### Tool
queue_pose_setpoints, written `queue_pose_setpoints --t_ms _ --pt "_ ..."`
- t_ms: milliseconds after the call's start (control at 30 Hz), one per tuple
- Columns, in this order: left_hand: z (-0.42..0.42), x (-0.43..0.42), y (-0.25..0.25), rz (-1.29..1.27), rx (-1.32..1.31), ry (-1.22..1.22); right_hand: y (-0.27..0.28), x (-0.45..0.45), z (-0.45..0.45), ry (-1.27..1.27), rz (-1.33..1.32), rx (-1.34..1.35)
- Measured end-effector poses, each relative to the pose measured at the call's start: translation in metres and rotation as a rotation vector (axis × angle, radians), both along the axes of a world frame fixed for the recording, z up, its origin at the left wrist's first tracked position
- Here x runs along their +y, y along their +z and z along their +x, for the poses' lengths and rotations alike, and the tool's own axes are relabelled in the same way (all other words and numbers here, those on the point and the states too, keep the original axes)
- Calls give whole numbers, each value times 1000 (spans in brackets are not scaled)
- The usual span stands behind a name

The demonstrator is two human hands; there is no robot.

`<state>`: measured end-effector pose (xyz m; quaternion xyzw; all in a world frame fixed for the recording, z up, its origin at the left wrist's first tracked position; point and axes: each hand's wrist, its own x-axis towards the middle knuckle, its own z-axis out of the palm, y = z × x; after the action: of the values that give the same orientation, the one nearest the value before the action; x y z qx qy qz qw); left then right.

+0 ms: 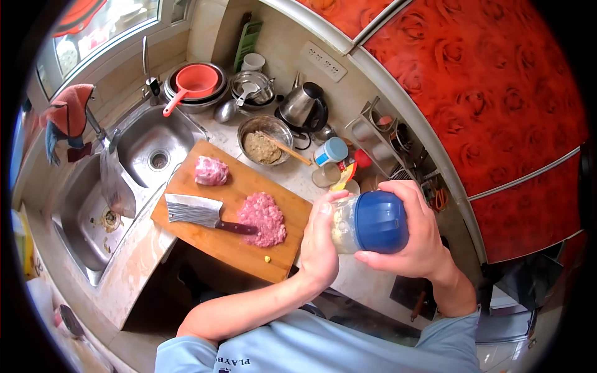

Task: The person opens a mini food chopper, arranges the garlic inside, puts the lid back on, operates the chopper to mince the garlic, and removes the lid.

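Note:
A clear container with a blue lid (380,222) is held sideways between my hands, with pale chopped bits inside. My left hand (321,239) is pressed round its clear end. My right hand (418,230) wraps round the blue lid. To the left lies a wooden cutting board (186,239), bearing a cleaver (194,210), a pile of minced meat (262,219), a chunk of raw meat (211,171) and a small yellow piece (267,259). The cleaver's handle end touches the mince.
Beyond the board stand a metal bowl (263,142) of pale mixture with chopsticks, a kettle (303,105), a blue-lidded jar (331,151) and a glass jar (326,176). A double sink (140,149) is at left, near a red strainer (196,81). Red cabinets (472,99) hang at right.

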<state>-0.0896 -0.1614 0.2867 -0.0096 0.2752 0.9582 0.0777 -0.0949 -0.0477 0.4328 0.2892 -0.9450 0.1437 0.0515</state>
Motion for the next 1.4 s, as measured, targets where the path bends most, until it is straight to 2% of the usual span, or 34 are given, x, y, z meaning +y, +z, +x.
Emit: queue_pose_setpoints --t_ms 67,133,267,567,1167,1233,1400 --pt "-6 -3 3 23 -12 7 1 1 -2 4 -23 18" --pt "-10 -6 7 88 -73 -144 10 5 -4 -3 -60 -84" --pt "-11 -1 12 8 -49 -82 14 6 0 -27 -23 -2" --pt "-1 7 7 57 -128 -114 16 5 7 -56 64 -39" --pt "15 15 4 -58 -27 20 14 8 16 -35 101 -49" --pt "17 9 9 -140 17 72 12 8 17 -10 125 -6" --pt "16 18 -5 -133 18 74 14 9 12 -12 120 -64"
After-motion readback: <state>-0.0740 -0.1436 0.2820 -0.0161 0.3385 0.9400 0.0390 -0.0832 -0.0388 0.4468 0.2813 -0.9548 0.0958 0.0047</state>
